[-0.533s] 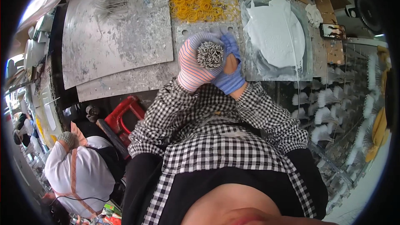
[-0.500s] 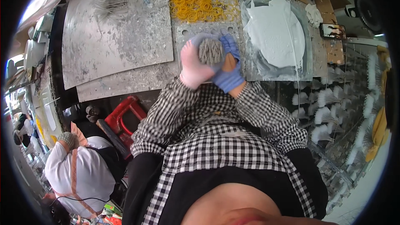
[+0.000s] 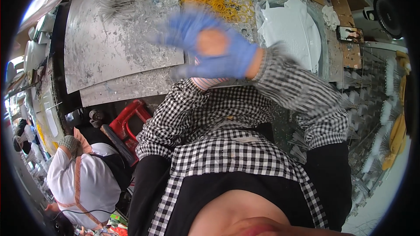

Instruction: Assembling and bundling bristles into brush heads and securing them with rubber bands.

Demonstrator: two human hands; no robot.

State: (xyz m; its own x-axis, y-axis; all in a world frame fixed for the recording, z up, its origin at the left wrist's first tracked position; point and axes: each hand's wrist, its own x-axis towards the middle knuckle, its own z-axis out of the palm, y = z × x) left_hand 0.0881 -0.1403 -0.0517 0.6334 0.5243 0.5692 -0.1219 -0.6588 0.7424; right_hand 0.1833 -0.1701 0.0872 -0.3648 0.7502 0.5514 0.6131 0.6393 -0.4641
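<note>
My right hand (image 3: 214,48), in a blue glove with a round patch of bare skin showing on its back, reaches across in front of my left hand. Motion smears its fingers, which point left with the thumb lower and apart from them; whether they hold anything cannot be seen. Behind it, only the pink edge and striped cuff of my gloved left hand (image 3: 206,83) show, its fingers hidden. The bundle of grey bristles seen earlier between the hands is covered. Yellow rubber bands (image 3: 214,0) lie loose just beyond the hands.
Left lies a grey, spattered board (image 3: 122,48) with loose pale bristles (image 3: 122,0) at its far end. A tray (image 3: 323,48) of white paste stands right, near a phone (image 3: 350,34). White brushes (image 3: 350,100) fill a rack. A red stool (image 3: 131,118) and a seated person (image 3: 83,183) are left.
My right hand has left the side of the bristle bundle and swung up and left across it, now blurred. The bundle and most of my left hand have become hidden.
</note>
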